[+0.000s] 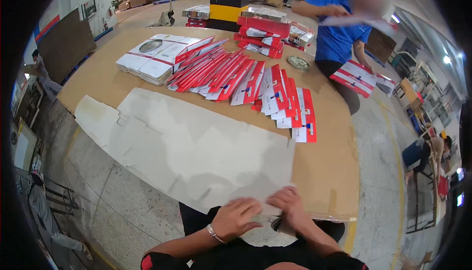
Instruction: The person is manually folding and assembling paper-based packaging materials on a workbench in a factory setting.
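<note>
A large pale grey cardboard sheet with notched edges lies over the near left part of the tan-covered table. At the sheet's near edge rests my left hand, fingers spread on top and the thumb apart. Just to its right, my right hand has its fingers closed over the sheet's near right corner. Beyond the sheet, many folded red-and-white printed card packages fan across the table, overlapping toward the right. A neat stack of white printed packages stands at the back left.
Bundles of red packages and a tape roll sit at the far side. A co-worker in a blue shirt stands at the far right, holding red-and-white packages. Behind the table rises a yellow-and-black pillar.
</note>
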Tool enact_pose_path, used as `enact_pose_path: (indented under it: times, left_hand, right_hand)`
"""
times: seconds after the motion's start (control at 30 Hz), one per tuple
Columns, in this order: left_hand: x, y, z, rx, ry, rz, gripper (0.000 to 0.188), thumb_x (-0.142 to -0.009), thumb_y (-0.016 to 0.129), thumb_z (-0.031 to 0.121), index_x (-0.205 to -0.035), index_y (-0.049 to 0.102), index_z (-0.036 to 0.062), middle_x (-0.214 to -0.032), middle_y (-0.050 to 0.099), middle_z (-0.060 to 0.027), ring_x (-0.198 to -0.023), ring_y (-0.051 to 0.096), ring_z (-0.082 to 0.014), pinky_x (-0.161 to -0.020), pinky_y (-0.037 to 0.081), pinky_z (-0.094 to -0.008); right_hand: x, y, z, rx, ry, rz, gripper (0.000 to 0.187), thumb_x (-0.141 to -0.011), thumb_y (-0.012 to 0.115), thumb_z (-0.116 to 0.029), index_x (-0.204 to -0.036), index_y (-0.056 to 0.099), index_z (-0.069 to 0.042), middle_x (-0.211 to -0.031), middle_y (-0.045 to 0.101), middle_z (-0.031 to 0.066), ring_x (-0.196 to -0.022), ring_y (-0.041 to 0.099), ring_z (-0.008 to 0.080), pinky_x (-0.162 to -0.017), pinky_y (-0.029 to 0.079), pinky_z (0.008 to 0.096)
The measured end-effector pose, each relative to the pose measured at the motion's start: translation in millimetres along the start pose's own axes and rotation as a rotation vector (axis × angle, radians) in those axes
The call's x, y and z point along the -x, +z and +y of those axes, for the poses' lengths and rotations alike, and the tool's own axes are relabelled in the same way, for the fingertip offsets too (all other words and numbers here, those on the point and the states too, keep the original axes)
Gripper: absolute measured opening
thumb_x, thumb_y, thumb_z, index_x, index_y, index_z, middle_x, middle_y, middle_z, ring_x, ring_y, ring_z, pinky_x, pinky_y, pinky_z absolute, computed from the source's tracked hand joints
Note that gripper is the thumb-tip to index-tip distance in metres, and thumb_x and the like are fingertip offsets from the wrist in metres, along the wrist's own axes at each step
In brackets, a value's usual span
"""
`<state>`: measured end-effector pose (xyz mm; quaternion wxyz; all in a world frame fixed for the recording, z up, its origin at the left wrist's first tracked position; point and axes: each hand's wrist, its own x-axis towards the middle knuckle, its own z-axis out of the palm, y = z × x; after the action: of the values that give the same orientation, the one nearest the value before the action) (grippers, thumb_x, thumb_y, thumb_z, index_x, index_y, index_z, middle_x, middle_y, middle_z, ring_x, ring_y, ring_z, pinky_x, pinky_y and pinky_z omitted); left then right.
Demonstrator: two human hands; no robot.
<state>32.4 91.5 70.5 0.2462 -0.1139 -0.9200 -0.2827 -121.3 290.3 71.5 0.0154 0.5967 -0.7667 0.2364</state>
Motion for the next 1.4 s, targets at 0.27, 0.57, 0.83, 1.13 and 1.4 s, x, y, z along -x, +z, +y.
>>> enact_pose_path:
  times: [0.27, 0.57, 0.83, 1.13, 1.4]
  left_hand:
    - [20.0, 53.5, -63.4, -0.212, -0.127, -0.389, 0.069, -0.062, 0.080, 0.036, -0.123, 0.057, 0.0113, -0.131, 0.051, -0.0115, -0.126, 0.045, -0.0319, -0.103, 0.036, -0.0498]
    - [-23.3, 120.6, -48.2, 0.148, -0.423, -0.096, 0.019, -0.081, 0.067, 0.030, -0.090, 0.071, 0.0135, -0.107, 0.062, -0.0009, -0.112, 0.051, -0.0206, -0.096, 0.036, -0.0412]
    - [-18.0, 152.7, -16.6, 0.347, 0.162, -0.364, 0.039, -0.083, 0.066, 0.022, -0.118, 0.059, 0.0065, -0.133, 0.053, -0.0100, -0.134, 0.039, -0.0315, -0.112, 0.022, -0.0540]
    - [-50.4, 200.7, 15.9, 0.037, -0.138, -0.145, 0.033, -0.086, 0.058, 0.022, -0.117, 0.062, 0.0102, -0.133, 0.053, -0.0062, -0.135, 0.036, -0.0326, -0.110, 0.013, -0.0653]
    - [-63.6, 203.6, 52.5, -0.101, 0.099, -0.483, 0.062, -0.086, 0.054, 0.030, -0.143, 0.039, 0.0112, -0.155, 0.025, -0.0101, -0.145, 0.015, -0.0323, -0.105, 0.009, -0.0733]
  right_hand:
    - [149.9, -54.1, 17.5, -0.288, 0.657, 0.300, 0.004, -0.077, 0.065, -0.005, -0.080, 0.067, -0.004, -0.084, 0.065, 0.0087, -0.083, 0.061, 0.0270, -0.077, 0.048, 0.0355]
    - [225.6, -30.9, 10.5, 0.203, 0.738, 0.482, 0.009, -0.074, 0.064, -0.008, -0.083, 0.064, -0.006, -0.085, 0.065, 0.0095, -0.088, 0.060, 0.0294, -0.082, 0.045, 0.0401]
    - [236.7, -20.5, 19.5, -0.043, 1.006, 0.567, 0.040, -0.071, 0.073, -0.011, -0.109, 0.061, -0.008, -0.090, 0.063, 0.0102, -0.092, 0.059, 0.0298, -0.084, 0.046, 0.0418]
    - [243.4, 19.2, 37.9, -0.295, 1.220, 0.959, 0.064, -0.083, 0.074, -0.020, -0.135, 0.041, -0.003, -0.103, 0.059, 0.0094, -0.087, 0.059, 0.0207, -0.077, 0.049, 0.0329]
    - [223.0, 82.6, 2.1, -1.069, 1.163, 0.948, 0.042, -0.098, 0.054, -0.033, -0.125, 0.046, -0.002, -0.103, 0.055, 0.0035, -0.087, 0.055, 0.0145, -0.074, 0.046, 0.0288]
